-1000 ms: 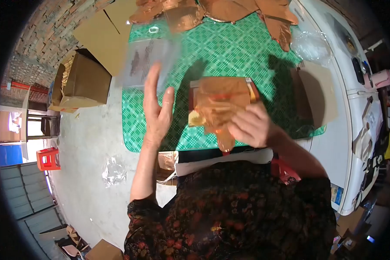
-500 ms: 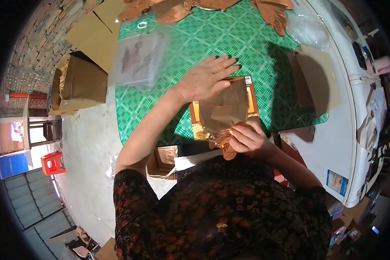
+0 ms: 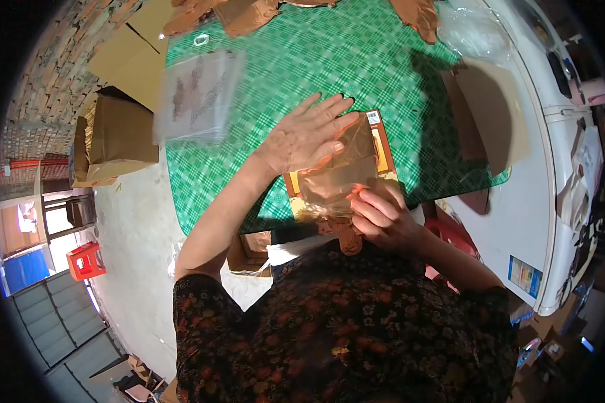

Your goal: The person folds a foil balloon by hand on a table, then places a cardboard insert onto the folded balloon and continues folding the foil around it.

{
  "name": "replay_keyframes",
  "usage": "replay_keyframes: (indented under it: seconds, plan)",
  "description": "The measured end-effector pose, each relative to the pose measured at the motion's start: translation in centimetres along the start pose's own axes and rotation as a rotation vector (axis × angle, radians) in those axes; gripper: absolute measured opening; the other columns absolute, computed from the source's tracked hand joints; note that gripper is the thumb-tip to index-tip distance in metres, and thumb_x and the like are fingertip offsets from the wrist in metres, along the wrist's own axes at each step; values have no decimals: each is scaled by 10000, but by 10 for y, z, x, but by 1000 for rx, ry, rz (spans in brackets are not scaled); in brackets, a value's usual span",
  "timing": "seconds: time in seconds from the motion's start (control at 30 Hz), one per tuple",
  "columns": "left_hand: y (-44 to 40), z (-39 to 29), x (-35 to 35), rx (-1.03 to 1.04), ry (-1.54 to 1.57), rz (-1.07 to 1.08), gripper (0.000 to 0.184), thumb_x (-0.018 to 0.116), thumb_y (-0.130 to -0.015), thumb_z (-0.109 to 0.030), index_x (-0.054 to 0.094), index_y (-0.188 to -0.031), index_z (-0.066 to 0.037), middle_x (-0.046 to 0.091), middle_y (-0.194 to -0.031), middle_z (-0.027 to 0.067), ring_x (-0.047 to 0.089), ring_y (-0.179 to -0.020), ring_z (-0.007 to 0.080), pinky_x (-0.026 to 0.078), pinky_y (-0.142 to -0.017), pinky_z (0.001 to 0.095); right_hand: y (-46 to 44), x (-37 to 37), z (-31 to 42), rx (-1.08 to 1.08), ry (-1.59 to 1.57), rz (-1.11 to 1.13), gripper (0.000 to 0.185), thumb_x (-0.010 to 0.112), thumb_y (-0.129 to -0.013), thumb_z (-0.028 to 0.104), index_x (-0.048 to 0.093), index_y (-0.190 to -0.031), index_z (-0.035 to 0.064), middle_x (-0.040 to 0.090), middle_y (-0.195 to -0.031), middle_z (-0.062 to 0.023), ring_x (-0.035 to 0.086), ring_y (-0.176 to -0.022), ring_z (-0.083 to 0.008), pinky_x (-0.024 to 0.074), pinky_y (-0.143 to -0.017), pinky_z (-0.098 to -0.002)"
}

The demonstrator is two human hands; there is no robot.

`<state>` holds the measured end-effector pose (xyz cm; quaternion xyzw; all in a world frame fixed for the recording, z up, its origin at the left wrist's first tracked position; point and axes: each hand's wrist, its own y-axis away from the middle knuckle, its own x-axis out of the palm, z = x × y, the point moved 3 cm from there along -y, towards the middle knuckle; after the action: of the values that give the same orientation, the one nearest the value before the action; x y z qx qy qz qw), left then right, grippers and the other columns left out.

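Observation:
Flat on the table edge in front of me lies a printed card [image 3: 390,158] with a barcode label at its top corner. Over it is a copper-coloured foil balloon [image 3: 336,178], folded flat, whose crumpled lower end [image 3: 348,238] hangs past the edge toward my body. My left hand [image 3: 309,134] rests palm down with fingers stretched across the upper left of the foil and card. My right hand [image 3: 381,216] has curled fingers and thumb pinching the foil's lower right side. The card's left part is mostly hidden.
A stack of clear plastic bags [image 3: 202,97] and a white ring [image 3: 202,40] lie on the green checked tablecloth [image 3: 356,54]. More copper foil pieces [image 3: 249,17] are at the far edge. Cardboard boxes [image 3: 124,141] stand left, a white fridge [image 3: 511,221] right.
The view has shifted slightly, so the table things appear farther left. The foil's lower end looks less bunched and hangs straighter. My left hand stays flat; my right hand still pinches the foil.

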<state>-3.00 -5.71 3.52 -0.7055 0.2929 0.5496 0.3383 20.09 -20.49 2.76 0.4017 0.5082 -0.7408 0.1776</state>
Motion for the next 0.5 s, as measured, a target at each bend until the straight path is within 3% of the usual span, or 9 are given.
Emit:
replay_keyframes:
  seconds: [0.03, 0.17, 0.37, 0.5]
  plan:
    - [0, -1, -1, 0, 1, -3, 631, 369, -1136, -532, 375, -1688, -225, 318, -1764, 86, 281, -1630, 301, 161, -1361, 515, 3, 0, 1, -4, 47, 42, 371, 775, -921, 226, 631, -1250, 132, 591, -1467, -88, 550, -1387, -282, 464, -1113, -531]
    - [0, -3, -3, 6, -18, -17, 644, 398, -1124, -536, 391, -1680, -212, 339, -1753, 93, 296, -1624, 301, 187, -1353, 523, 2, 0, 0, 77, 26, 225, 508, 713, -967, 349, 639, -1416, 123, 579, -1521, -102, 536, -1432, -290, 432, -1148, -552]
    - [-1, -17, -20, 18, -133, -71, 635, 403, -1122, -533, 421, -1667, -206, 370, -1732, 109, 315, -1615, 305, 212, -1342, 524, 1, -1, -2, 90, 32, 197, 429, 622, -1036, 302, 638, -1422, 116, 638, -1466, -121, 593, -1387, -310, 426, -1161, -582]
    - [6, -31, -19, -2, -16, -76, 622, 424, -1123, -512, 430, -1662, -203, 357, -1738, 118, 312, -1616, 312, 207, -1343, 525, 1, -1, 0, 108, 0, 205, 415, 593, -1046, 264, 609, -1430, 108, 631, -1476, -122, 585, -1402, -315, 414, -1186, -598]
